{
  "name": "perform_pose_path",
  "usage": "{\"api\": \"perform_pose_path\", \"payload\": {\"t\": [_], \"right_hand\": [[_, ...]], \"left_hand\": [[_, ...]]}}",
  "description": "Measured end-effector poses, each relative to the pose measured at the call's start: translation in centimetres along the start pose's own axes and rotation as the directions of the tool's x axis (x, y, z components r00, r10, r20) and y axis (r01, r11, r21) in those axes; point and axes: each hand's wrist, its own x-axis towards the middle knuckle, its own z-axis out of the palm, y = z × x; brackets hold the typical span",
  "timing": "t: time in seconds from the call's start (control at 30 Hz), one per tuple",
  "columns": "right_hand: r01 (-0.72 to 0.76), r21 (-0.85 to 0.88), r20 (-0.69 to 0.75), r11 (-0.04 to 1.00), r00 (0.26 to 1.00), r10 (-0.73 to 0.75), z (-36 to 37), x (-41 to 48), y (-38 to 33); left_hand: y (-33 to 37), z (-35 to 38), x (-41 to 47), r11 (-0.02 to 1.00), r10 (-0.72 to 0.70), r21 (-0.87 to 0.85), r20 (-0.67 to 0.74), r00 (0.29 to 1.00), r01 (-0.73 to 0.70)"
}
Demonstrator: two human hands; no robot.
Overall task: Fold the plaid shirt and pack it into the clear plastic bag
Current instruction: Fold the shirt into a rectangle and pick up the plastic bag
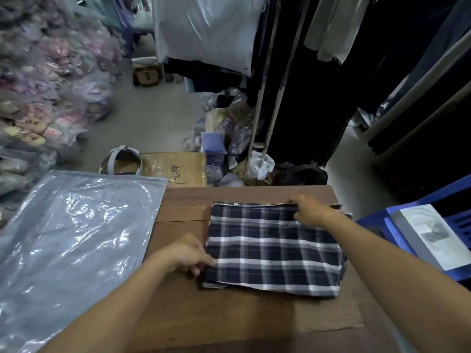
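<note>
The plaid shirt [275,250], dark navy with white and grey checks, lies folded into a flat rectangle on the brown wooden table [229,319]. My left hand [190,253] pinches its near-left edge between thumb and fingers. My right hand [309,210] grips the far-right corner, fingers curled over the top fold. The clear plastic bag [71,240] lies flat and glossy to the left of the shirt, overhanging the table's left side, untouched.
A blue plastic chair [397,233] holding a grey-white box [430,235] stands at the right. Beyond the table's far edge sit a cardboard box [175,166], a sandal [121,163] and bagged clothes. A clothes rack [267,103] rises behind; piles of packed garments fill the left.
</note>
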Motion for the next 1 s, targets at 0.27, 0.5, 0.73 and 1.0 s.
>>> {"api": "perform_pose_path", "payload": {"t": [0.27,0.5,0.73,1.0], "right_hand": [[0.014,-0.138,-0.017,0.99,1.0,-0.017,1.2,0.7,-0.1],[0.168,-0.112,-0.201,0.979,0.961,-0.188,0.9,0.7,-4.6],[0.548,0.054,-0.204,0.835,0.824,-0.528,3.7,0.5,-15.5],[0.47,0.185,-0.172,0.863,0.88,-0.442,6.9,3.7,-26.6]], "left_hand": [[0.0,0.4,-0.9,1.0,-0.008,0.006,0.031,0.999,0.008],[-3.8,-5.3,-0.5,0.923,0.161,0.358,-0.693,0.703,0.141],[-8.7,-6.3,-0.4,0.947,0.144,0.316,-0.58,0.802,0.059],[-11.5,-4.2,-3.4,0.935,0.277,0.348,-0.585,0.762,-0.072]]}}
